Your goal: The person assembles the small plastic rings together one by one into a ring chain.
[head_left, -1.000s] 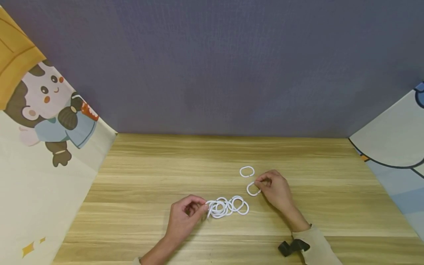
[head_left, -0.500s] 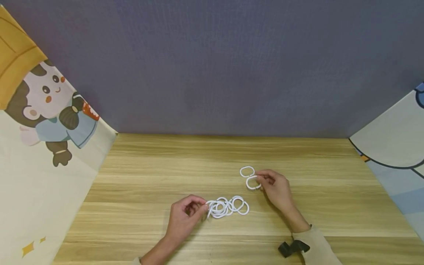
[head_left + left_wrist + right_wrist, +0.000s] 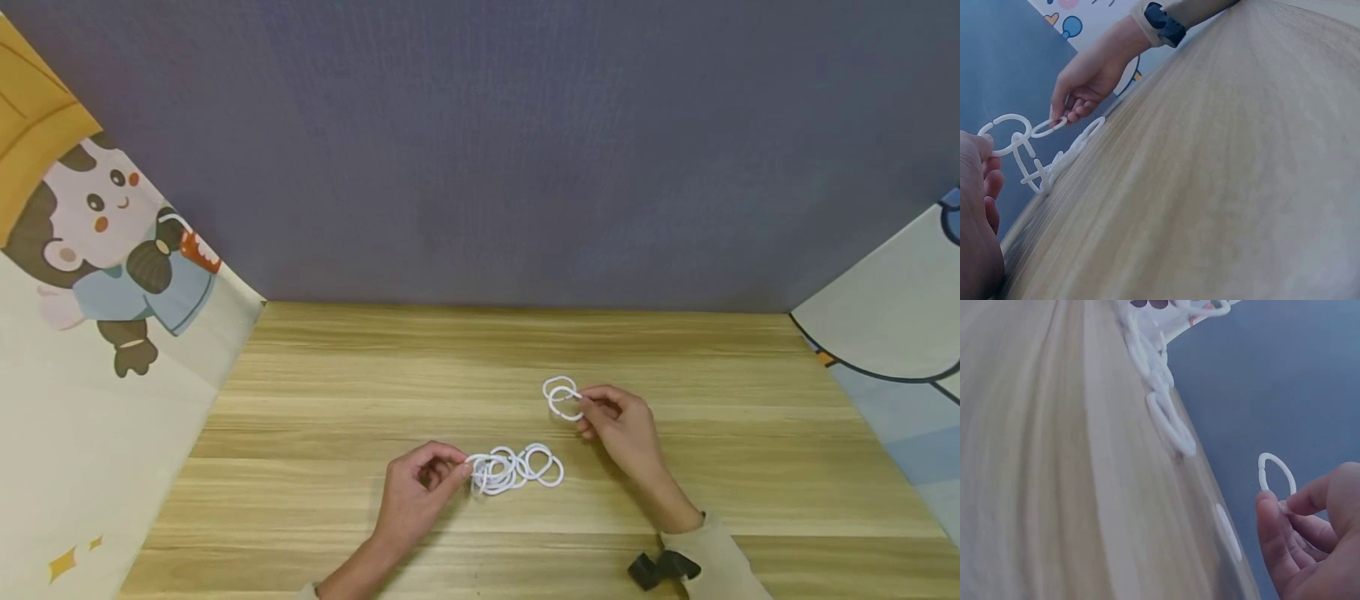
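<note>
My left hand (image 3: pixel 422 492) pinches a white split ring (image 3: pixel 1005 117) between thumb and fingertips. That ring is raised off the table and hooked to a bunched chain of several white split rings (image 3: pixel 516 468), which lies to the right of the hand. Farther back, my right hand (image 3: pixel 624 427) holds a single white split ring (image 3: pixel 551 407) by its edge. It is lifted, and in the head view it overlaps a loose oval split ring (image 3: pixel 545 386) lying flat on the table. A small gap shows in the held ring in the right wrist view.
The wood-grain table (image 3: pixel 337 375) meets a dark blue-grey panel (image 3: pixel 480 167) at its back edge. Light panels with cartoon prints (image 3: pixel 135 250) flank the left and right sides. A black strap (image 3: pixel 663 570) sits around the right sleeve.
My right hand has brought its ring up and slightly left, from below the loose ring to over it. The left ring has tilted a little; the left hand stays in place.
</note>
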The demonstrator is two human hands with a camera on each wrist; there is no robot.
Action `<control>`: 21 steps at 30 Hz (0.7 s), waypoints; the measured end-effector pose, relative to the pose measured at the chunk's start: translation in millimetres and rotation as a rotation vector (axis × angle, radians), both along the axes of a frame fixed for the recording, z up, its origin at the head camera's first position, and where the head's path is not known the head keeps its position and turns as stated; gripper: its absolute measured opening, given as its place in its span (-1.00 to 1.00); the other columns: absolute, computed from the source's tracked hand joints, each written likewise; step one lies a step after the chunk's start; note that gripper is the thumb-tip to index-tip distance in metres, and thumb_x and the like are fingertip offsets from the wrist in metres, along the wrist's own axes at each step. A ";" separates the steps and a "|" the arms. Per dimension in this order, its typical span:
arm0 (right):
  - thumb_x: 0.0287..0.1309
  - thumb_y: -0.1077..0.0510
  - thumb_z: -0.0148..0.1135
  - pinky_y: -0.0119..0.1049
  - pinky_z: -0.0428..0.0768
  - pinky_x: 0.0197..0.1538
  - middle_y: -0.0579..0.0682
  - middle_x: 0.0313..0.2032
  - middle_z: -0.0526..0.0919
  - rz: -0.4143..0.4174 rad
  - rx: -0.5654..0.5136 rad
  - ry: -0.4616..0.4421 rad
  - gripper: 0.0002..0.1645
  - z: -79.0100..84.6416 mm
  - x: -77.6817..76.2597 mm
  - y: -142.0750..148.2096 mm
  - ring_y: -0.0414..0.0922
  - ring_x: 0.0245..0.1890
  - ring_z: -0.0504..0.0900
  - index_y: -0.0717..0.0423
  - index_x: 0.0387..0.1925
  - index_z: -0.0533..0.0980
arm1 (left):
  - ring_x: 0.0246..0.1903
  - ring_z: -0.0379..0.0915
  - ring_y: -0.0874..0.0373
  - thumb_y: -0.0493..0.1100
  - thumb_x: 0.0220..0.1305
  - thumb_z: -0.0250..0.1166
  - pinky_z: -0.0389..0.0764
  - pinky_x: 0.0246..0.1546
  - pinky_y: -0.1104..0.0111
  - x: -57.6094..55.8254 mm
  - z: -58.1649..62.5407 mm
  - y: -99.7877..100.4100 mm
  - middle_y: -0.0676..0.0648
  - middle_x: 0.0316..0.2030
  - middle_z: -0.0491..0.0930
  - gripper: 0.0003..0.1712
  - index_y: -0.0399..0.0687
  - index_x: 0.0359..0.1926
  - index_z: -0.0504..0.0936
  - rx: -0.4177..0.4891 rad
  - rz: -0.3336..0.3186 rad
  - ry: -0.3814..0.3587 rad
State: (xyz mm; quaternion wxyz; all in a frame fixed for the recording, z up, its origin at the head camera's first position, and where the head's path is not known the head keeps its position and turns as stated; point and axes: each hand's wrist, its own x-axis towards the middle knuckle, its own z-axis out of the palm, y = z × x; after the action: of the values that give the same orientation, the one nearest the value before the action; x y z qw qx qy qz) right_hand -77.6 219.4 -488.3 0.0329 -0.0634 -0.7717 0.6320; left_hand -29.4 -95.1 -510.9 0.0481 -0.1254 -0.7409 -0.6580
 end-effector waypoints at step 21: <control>0.38 0.39 0.41 -0.35 0.71 -0.42 0.21 -0.39 0.75 0.109 -0.069 -0.029 -0.87 24.3 18.6 -19.8 -0.17 -0.53 0.66 0.48 -0.18 0.65 | -0.48 0.46 0.37 -0.41 0.28 0.58 0.48 -0.52 0.55 0.4 -0.4 0.2 -0.03 -0.44 0.71 -0.90 -0.22 -0.26 0.80 -0.010 -0.014 0.035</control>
State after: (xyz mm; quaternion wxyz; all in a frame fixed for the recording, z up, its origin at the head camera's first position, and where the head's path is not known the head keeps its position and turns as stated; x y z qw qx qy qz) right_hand -59.0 199.6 -464.0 -0.0147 -0.0315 -0.7520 0.6582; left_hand -29.0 -94.8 -511.3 0.0558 -0.1420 -0.7424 -0.6524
